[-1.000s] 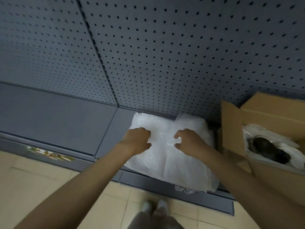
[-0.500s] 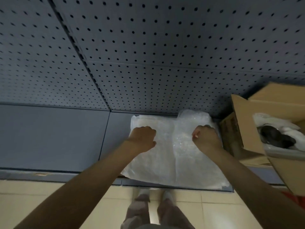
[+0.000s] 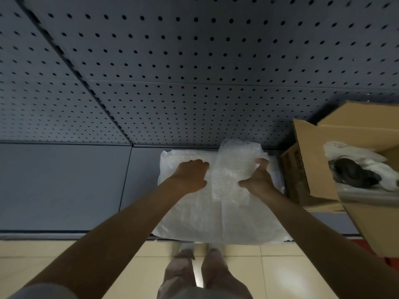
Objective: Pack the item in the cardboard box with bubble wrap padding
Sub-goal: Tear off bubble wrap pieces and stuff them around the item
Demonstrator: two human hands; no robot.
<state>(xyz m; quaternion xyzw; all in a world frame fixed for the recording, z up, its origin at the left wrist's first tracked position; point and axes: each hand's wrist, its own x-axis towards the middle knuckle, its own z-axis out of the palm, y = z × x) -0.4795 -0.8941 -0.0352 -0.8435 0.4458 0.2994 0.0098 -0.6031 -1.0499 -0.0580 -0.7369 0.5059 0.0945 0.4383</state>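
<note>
A stack of clear bubble wrap sheets [image 3: 207, 221] lies on the grey shelf [image 3: 64, 186], overhanging its front edge. A smaller bunched piece of bubble wrap [image 3: 234, 169] rises from the stack between my hands. My left hand [image 3: 190, 175] presses on the stack with curled fingers, touching the piece's left side. My right hand [image 3: 258, 180] grips the piece's right side, thumb in front. An open cardboard box [image 3: 311, 160] stands at the right; inside it a dark round item [image 3: 354, 175] rests on white bubble wrap [image 3: 354, 152].
A grey pegboard wall [image 3: 194, 61] rises behind the shelf. Beige floor tiles [image 3: 291, 275] lie below, with my legs and feet [image 3: 200, 266] at the shelf's front edge. Something red [image 3: 393, 260] shows at the far right under the box.
My right hand has opened and taken hold of a bunched piece of bubble wrap, which now stands up from the stack. The view has shifted, bringing the box closer in at the right.
</note>
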